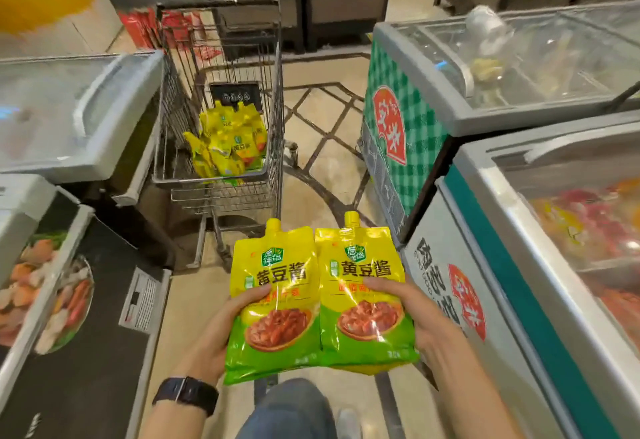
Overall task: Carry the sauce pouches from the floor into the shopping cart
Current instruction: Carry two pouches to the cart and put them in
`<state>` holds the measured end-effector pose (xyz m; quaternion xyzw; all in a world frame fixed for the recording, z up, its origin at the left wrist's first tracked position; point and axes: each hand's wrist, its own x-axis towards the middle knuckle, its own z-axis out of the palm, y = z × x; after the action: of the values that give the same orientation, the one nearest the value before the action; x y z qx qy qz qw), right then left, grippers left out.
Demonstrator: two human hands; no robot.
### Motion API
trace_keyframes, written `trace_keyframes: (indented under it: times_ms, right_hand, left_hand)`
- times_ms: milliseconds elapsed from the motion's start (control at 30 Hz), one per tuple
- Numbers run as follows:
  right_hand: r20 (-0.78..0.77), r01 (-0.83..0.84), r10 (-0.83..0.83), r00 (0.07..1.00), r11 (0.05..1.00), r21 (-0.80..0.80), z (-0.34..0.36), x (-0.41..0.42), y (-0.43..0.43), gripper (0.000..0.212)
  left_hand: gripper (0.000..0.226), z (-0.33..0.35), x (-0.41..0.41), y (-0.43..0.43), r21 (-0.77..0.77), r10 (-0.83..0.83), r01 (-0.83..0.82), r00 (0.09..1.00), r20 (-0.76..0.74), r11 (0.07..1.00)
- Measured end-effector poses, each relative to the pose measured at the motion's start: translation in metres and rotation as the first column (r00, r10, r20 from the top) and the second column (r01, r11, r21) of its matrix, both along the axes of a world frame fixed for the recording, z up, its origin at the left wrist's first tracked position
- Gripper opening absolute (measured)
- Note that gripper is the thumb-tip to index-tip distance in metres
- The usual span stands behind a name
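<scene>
I hold two yellow-and-green sauce pouches side by side in front of me, spouts pointing up. My left hand [221,327] grips the left pouch [273,296] with its thumb across the front. The right pouch [365,293] is gripped by my right hand [415,314], thumb over its label. More yellow shows under the right pouch; whether it is another pouch I cannot tell. A wire shopping cart [277,99] stands ahead in the aisle, with several matching yellow pouches [228,140] heaped in its basket.
Chest freezers line both sides: grey ones at the left [69,116], a green-checked one [408,120] and a white one [519,265] at the right. Tiled floor [322,161] runs between them to the cart. Dark shelving stands behind the cart. My knee [287,407] shows below the pouches.
</scene>
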<state>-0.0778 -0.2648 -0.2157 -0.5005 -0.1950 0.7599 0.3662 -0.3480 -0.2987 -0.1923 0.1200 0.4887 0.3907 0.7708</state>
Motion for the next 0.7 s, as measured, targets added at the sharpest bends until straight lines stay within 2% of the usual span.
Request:
trace_keyframes:
  times_ms: [100, 267, 400, 467, 533, 700]
  right_hand:
    - [0.014, -0.037, 0.037, 0.999, 0.999, 0.005, -0.002, 0.003, 0.076, 0.071]
    - [0.084, 0.040, -0.038, 0.996, 0.999, -0.012, -0.008, 0.011, 0.200, 0.087]
    - [0.101, 0.080, -0.079, 0.992, 0.997, -0.007, 0.001, 0.019, 0.292, 0.102]
    - [0.128, 0.094, -0.091, 0.988, 0.995, -0.016, 0.006, 0.021, 0.337, 0.108]
    - [0.104, 0.106, -0.103, 0.989, 0.994, -0.025, 0.006, 0.024, 0.382, 0.106]
    - [0.105, 0.003, 0.000, 0.994, 1.000, -0.028, -0.008, 0.024, 0.504, 0.081]
  left_hand:
    - [0.085, -0.002, 0.005, 0.073, 0.015, 0.011, -0.012, 1.000, 0.027, 1.000]
    - [0.092, -0.021, 0.007, 0.209, -0.019, -0.037, 0.038, 0.999, 0.029, 0.999]
    - [0.081, -0.014, 0.013, 0.312, -0.002, -0.072, 0.073, 0.994, 0.078, 0.997]
    - [0.082, -0.009, 0.015, 0.359, 0.005, -0.066, 0.066, 0.996, 0.067, 0.998]
    - [0.086, -0.008, 0.016, 0.405, 0.011, -0.078, 0.077, 0.995, 0.060, 0.997]
    - [0.084, -0.022, 0.013, 0.514, -0.022, -0.070, 0.069, 0.998, -0.012, 0.997]
